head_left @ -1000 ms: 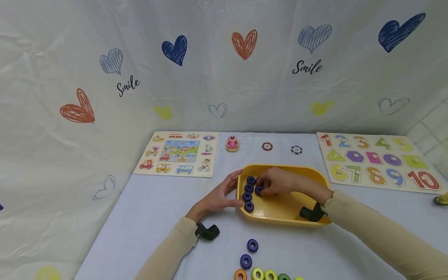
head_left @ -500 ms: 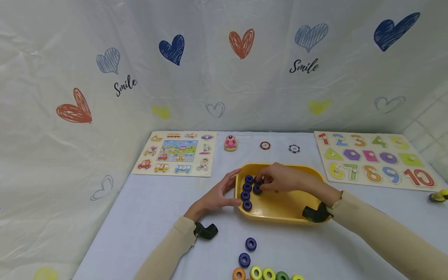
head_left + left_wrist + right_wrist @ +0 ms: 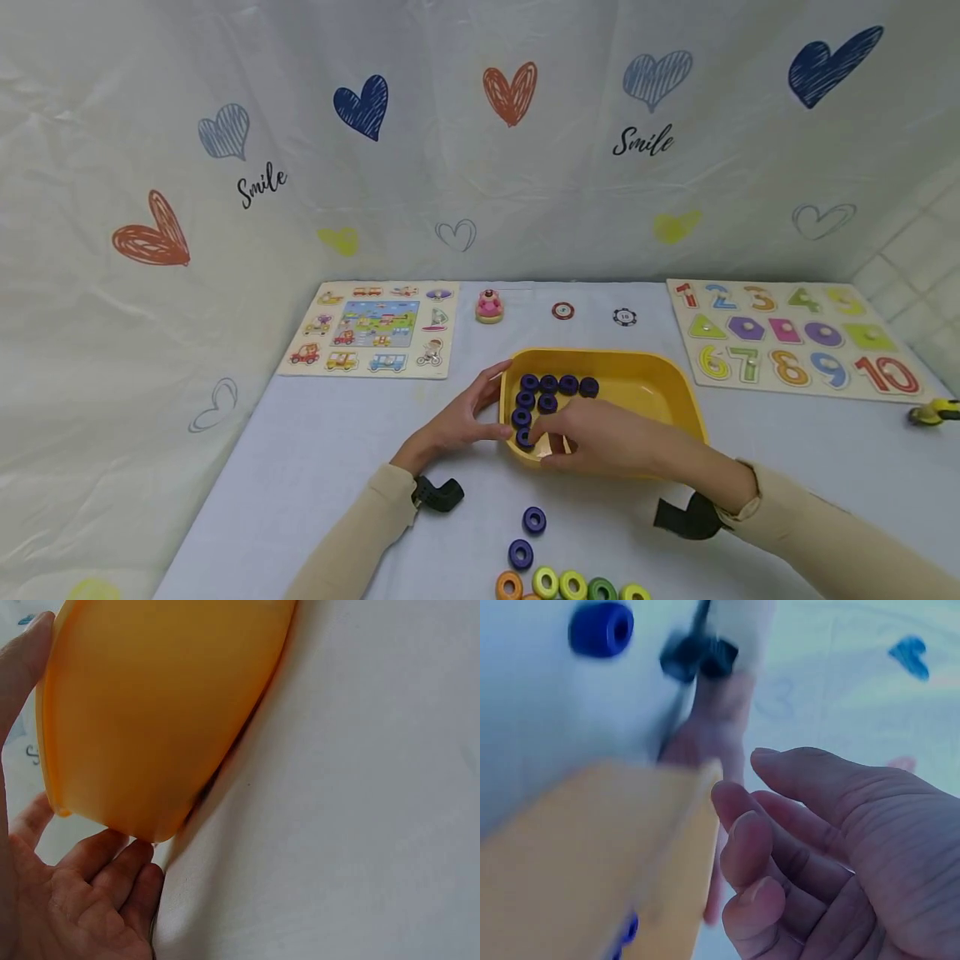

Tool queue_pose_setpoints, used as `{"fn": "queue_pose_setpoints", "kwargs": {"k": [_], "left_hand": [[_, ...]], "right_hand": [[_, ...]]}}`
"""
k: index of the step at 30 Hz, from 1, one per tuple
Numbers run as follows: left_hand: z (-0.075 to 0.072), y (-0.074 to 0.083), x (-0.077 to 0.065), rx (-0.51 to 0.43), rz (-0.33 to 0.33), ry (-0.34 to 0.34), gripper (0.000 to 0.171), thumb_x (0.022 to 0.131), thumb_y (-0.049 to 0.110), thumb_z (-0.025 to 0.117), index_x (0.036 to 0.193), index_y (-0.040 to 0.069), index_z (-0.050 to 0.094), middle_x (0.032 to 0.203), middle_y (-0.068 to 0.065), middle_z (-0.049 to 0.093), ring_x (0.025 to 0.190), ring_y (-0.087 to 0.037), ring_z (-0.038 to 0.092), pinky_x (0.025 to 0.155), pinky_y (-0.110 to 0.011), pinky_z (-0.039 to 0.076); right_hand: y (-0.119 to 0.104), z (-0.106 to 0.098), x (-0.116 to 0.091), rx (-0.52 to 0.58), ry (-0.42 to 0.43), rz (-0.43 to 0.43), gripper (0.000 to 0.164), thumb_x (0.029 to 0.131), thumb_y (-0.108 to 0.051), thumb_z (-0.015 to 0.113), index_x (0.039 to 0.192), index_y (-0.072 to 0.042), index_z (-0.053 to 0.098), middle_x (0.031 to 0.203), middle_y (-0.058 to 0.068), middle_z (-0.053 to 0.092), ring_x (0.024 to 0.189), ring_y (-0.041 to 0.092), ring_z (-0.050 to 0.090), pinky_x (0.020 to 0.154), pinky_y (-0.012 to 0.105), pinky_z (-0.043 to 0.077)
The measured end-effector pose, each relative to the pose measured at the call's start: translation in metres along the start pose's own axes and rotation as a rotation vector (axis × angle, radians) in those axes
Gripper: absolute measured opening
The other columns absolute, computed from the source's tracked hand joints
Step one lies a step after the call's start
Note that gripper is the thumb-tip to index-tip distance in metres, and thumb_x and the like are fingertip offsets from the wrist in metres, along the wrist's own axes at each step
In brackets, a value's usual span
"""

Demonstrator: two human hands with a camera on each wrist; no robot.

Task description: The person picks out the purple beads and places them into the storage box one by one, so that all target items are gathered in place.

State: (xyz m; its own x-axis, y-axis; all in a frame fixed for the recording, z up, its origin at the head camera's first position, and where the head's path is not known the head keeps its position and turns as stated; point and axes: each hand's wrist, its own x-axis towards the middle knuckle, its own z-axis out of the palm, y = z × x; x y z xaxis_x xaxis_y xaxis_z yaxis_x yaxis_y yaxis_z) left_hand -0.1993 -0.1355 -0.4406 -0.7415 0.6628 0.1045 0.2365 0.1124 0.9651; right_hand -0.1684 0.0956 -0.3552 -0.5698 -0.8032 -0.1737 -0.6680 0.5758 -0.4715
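My left hand holds the left end of a yellow tray, its thumb and fingers spread along that end. In the left wrist view, bent fingers touch the tray's end wall. Dark blue rings stand in the tray's left part, in a row along the back and a column by the left wall. My right hand hovers over the tray's near side, overlapping the lowest ring in the head view. Its fingers are loosely bent, with nothing between them and the thumb.
Two blue rings lie in front of the tray; orange, yellow and green rings line the near edge of view. Behind stand a vehicle puzzle board, a pink toy figure, two chips and a number board.
My right hand has let go of a blue ring in the tray's back row and come toward the near side. The back row now shows fully. My left hand stays on the tray.
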Motion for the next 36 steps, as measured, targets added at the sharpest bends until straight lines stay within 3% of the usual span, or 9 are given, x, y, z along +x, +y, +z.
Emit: {"fn": "queue_pose_setpoints", "kwargs": {"k": [9,17,24,32,36], "left_hand": [[0.001,-0.001,0.001,-0.016,0.018,0.008,0.093,0.079,0.031,0.069,0.144,0.009,0.007,0.148,-0.017,0.015,0.133,-0.031,0.019,0.108,-0.045,0.013],[0.001,0.001,0.001,-0.008,-0.004,0.01,0.093,0.079,0.032,0.069,0.145,0.01,0.007,0.148,-0.016,0.015,0.134,-0.03,0.019,0.108,-0.044,0.014],[0.001,-0.001,0.001,-0.007,-0.014,0.006,0.094,0.079,0.033,0.069,0.145,0.01,0.007,0.148,-0.015,0.015,0.134,-0.028,0.019,0.108,-0.043,0.014],[0.0,-0.026,0.005,0.002,-0.022,0.051,0.09,0.077,0.033,0.07,0.145,0.023,0.011,0.148,-0.004,0.02,0.133,-0.015,0.023,0.109,-0.036,0.016],[0.0,-0.032,0.005,0.021,-0.028,0.071,0.088,0.078,0.029,0.07,0.144,0.028,0.012,0.148,0.001,0.022,0.131,-0.01,0.026,0.108,-0.035,0.017]], "right_hand": [[-0.022,0.041,-0.004,-0.023,-0.137,-0.045,0.023,0.081,-0.029,0.066,0.103,-0.023,0.064,0.061,-0.02,0.047,0.054,-0.002,0.044,0.053,0.014,0.041],[-0.016,0.063,-0.006,-0.037,-0.133,-0.069,0.024,0.08,-0.027,0.067,0.104,-0.023,0.064,0.058,-0.018,0.044,0.051,-0.002,0.04,0.049,0.015,0.036],[0.001,0.071,-0.013,0.086,-0.127,-0.096,0.025,0.082,-0.027,0.065,0.106,-0.025,0.062,0.062,-0.021,0.047,0.053,-0.005,0.04,0.05,0.014,0.038],[0.017,0.071,-0.029,0.288,-0.143,-0.074,0.023,0.083,-0.029,0.064,0.106,-0.026,0.062,0.068,-0.019,0.053,0.058,-0.004,0.045,0.053,0.015,0.042],[0.024,0.071,-0.036,0.368,-0.155,-0.046,0.024,0.082,-0.029,0.065,0.105,-0.024,0.062,0.07,-0.017,0.054,0.06,-0.003,0.046,0.054,0.016,0.042]]}}
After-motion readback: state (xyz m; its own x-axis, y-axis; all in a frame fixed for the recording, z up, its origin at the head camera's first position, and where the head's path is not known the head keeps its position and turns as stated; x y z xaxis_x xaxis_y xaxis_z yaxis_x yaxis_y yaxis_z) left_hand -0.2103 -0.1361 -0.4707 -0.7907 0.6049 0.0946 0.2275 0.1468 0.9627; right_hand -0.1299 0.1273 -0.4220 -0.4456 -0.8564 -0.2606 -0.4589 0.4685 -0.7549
